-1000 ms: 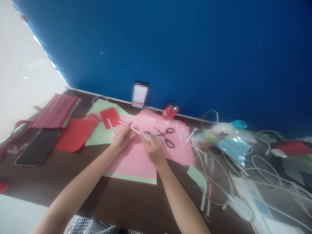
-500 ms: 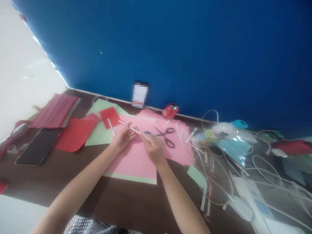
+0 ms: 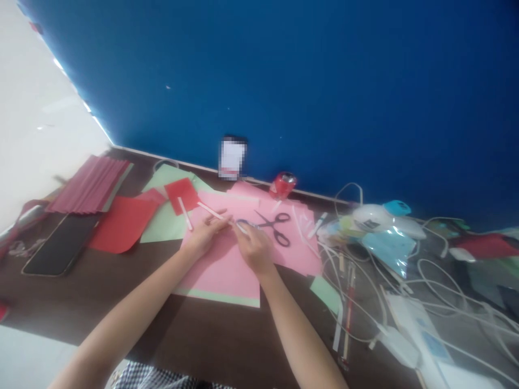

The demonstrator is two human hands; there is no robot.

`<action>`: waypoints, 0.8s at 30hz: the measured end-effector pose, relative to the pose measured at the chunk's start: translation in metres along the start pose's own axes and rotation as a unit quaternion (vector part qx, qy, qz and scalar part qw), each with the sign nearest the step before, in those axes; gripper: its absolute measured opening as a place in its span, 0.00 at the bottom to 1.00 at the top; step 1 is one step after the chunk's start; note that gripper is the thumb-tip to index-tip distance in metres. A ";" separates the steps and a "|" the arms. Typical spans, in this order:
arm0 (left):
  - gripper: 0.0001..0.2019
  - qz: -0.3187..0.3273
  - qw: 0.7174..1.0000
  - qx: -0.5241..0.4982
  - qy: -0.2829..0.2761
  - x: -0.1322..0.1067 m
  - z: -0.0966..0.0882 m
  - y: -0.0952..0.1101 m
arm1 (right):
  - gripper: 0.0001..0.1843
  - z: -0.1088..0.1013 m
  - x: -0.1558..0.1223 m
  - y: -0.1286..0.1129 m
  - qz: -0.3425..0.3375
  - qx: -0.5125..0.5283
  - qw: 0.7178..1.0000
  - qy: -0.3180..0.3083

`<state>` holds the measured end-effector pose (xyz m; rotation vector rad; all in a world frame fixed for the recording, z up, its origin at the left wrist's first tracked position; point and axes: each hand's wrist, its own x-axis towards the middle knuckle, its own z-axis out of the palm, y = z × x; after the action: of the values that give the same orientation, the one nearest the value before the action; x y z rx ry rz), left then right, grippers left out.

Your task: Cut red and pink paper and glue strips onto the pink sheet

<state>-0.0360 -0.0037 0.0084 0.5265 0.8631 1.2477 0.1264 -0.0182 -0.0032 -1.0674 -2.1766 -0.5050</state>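
Note:
A narrow white strip [image 3: 211, 209] slants over the pink paper [image 3: 227, 275] between my hands. My left hand [image 3: 205, 235] has its fingers closed around the strip's lower right part. Close beside it, my right hand [image 3: 255, 248] is closed, pinching a short white piece [image 3: 242, 228]; whether this is the end of the same strip I cannot tell. A bluish item [image 3: 248, 222] shows just behind the right fingers, too blurred to name. Black-handled scissors [image 3: 276, 224] lie spread apart to the right. Another white strip [image 3: 185, 213] rests left of my hands.
To the left are a pleated pink paper stack [image 3: 87, 186], a dark phone [image 3: 60, 246] and red paper [image 3: 124, 224]. A red object [image 3: 283, 185] stands by the blue wall [image 3: 284, 97]. Tangled white cables [image 3: 373, 281] and a blue packet [image 3: 389, 251] crowd the right side.
My left fingers have turned from spread and palm-up to closed on the white strip, nearer my right fingertips. The right hand has barely moved.

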 end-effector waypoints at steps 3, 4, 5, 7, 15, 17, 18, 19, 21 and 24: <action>0.22 0.018 1.000 0.019 0.009 0.000 0.000 -0.001 | 0.14 -0.001 0.003 -0.003 0.034 0.025 0.999 0.012; 0.22 0.021 1.000 0.020 0.006 0.001 0.000 -0.002 | 0.13 0.000 0.003 -0.004 0.047 0.034 0.998 0.014; 0.22 0.022 1.000 0.020 -0.001 0.001 0.000 -0.002 | 0.12 0.000 0.004 -0.005 0.059 0.042 0.997 0.016; 0.24 0.021 0.999 0.021 -0.019 0.001 0.001 -0.001 | 0.10 0.001 0.004 -0.005 0.075 0.056 0.995 0.021; 0.34 0.314 0.915 0.224 0.122 -0.012 0.000 0.003 | 0.07 0.004 0.001 0.001 0.091 0.062 0.993 0.050; 0.27 0.347 0.875 0.325 0.088 -0.015 0.000 0.002 | 0.07 0.004 0.000 0.002 0.083 0.063 0.993 0.052; 0.21 0.345 0.864 0.362 0.058 -0.015 0.001 0.001 | 0.08 0.003 0.000 0.002 0.079 0.063 0.994 0.052; 0.16 0.339 0.855 0.391 0.027 -0.015 0.001 -0.001 | 0.08 0.003 0.000 0.002 0.076 0.064 0.994 0.050; 0.08 0.329 0.844 0.424 -0.017 -0.013 0.002 -0.004 | 0.09 0.002 0.001 0.001 0.074 0.068 0.994 0.042; 0.05 0.327 0.834 0.443 -0.041 -0.011 0.002 -0.007 | 0.09 0.001 0.001 0.000 0.077 0.072 0.994 0.029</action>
<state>-0.0309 -0.0156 0.0069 1.7292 1.2280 1.3540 0.1255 -0.0171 -0.0027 -1.1174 -2.0277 -0.2998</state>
